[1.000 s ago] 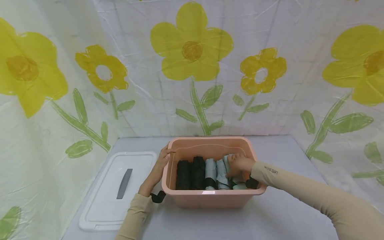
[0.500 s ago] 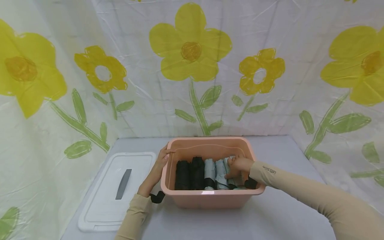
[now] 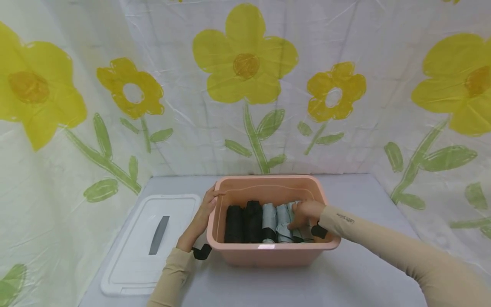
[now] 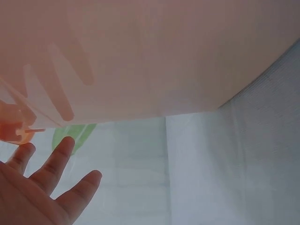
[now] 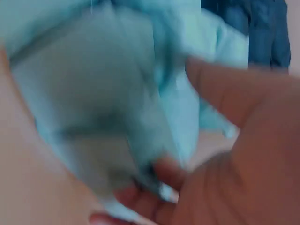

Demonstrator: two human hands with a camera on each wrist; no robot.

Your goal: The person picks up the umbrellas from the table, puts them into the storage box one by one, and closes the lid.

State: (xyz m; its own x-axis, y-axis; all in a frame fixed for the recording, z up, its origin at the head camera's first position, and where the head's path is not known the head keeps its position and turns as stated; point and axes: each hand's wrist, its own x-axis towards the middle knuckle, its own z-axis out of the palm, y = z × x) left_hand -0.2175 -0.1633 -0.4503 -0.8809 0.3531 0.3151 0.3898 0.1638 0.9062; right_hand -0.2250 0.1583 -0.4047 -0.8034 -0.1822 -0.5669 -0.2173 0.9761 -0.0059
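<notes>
A pink plastic bin (image 3: 274, 256) holds a row of rolled fabric bundles. Two are black bundles (image 3: 253, 221), on the left; pale blue bundles (image 3: 269, 215) stand to their right, one with a black band. My right hand (image 3: 309, 209) reaches inside at the right end and grips the rightmost pale blue bundle (image 5: 75, 89), thumb on one side and fingers on the other. That bundle is blurred in the right wrist view and partly covered by the hand. My left hand (image 3: 207, 204) rests at the bin's left rim; in the left wrist view several fingers (image 4: 54, 164) extend straight and spread.
A white lid (image 3: 134, 251) with a grey handle (image 3: 159, 235) lies left of the bin on the pale table (image 3: 356, 273). Behind and around hangs a white sheet (image 3: 172, 140) printed with yellow flowers.
The right hand has shifted slightly within the bin, and the rightmost pale blue bundle now sits more upright beside its neighbours. The left hand stays at the rim.
</notes>
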